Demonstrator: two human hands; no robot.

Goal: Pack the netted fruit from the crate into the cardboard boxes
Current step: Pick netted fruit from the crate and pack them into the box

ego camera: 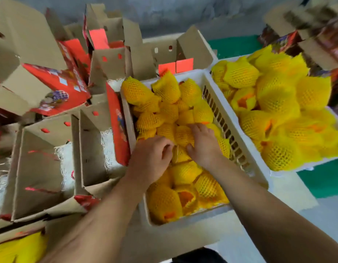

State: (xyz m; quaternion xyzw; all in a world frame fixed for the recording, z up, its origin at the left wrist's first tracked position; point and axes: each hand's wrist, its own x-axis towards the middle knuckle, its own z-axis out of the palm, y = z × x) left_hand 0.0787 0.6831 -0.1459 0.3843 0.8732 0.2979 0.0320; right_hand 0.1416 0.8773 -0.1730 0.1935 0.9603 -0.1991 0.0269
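A grey wall (pixel 173 14) runs across the far side ahead of me, rough and mottled. Below it on my right lies a green surface (pixel 234 45), and another patch of the same green shows nearer to me at the right edge (pixel 323 179). Pale floor (pixel 238 249) sits low between my arms, and something dark (pixel 198 256) lies at the bottom edge, too cropped to tell.

Both forearms cover netted fruit (pixel 165 204) in the near crate (pixel 240 133). The stacked cardboard boxes (pixel 316 35) top right are blurred and cut off.
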